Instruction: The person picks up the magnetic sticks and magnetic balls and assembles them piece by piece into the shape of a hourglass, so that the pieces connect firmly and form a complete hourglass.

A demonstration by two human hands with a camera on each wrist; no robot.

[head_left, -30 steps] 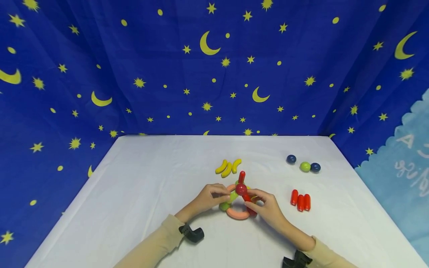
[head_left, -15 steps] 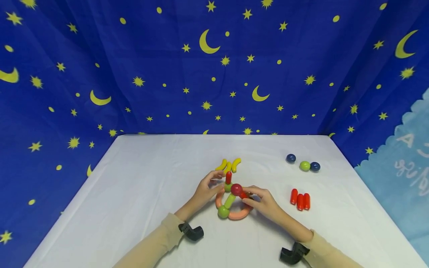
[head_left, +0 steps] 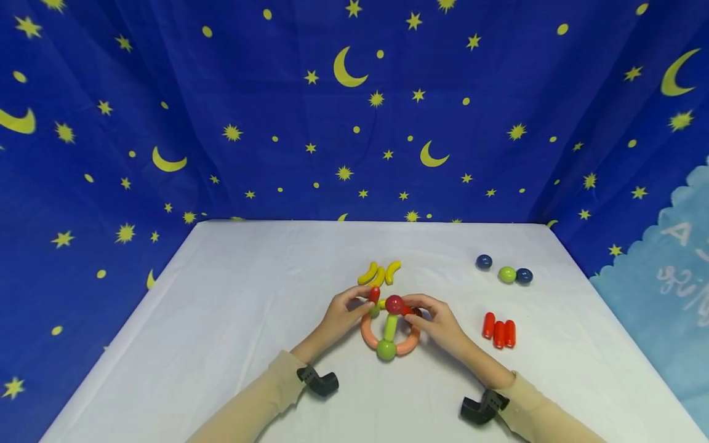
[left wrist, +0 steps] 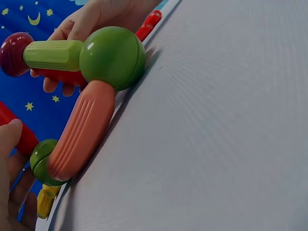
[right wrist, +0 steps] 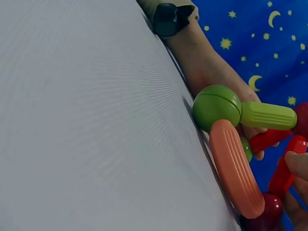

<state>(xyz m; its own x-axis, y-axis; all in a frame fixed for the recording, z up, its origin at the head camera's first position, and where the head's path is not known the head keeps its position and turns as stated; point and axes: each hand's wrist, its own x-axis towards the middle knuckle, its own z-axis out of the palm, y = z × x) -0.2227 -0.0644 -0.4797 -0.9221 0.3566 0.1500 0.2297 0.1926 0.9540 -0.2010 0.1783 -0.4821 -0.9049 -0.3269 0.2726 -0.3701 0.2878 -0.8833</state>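
A ring of curved salmon rods and balls lies on the table. At its front is a green ball, from which a light-green rod rises to a dark-red ball. My left hand pinches a red rod that stands on another green ball at the ring's back left. On the right side, my right hand holds a second red rod between thumb and fingers. This rod links the top ball to a lower dark-red ball. Fingers partly hide the ring's far side.
Several loose yellow curved pieces lie behind the ring. Three red rods lie to the right. Farther back are two navy balls and a lime-green ball. A blue star-patterned curtain borders the white table.
My left hand has gone from the light-green rod to the standing red rod. The structure has turned, its front green ball shifting right and the standing rod left. My right hand stays at its red rod.
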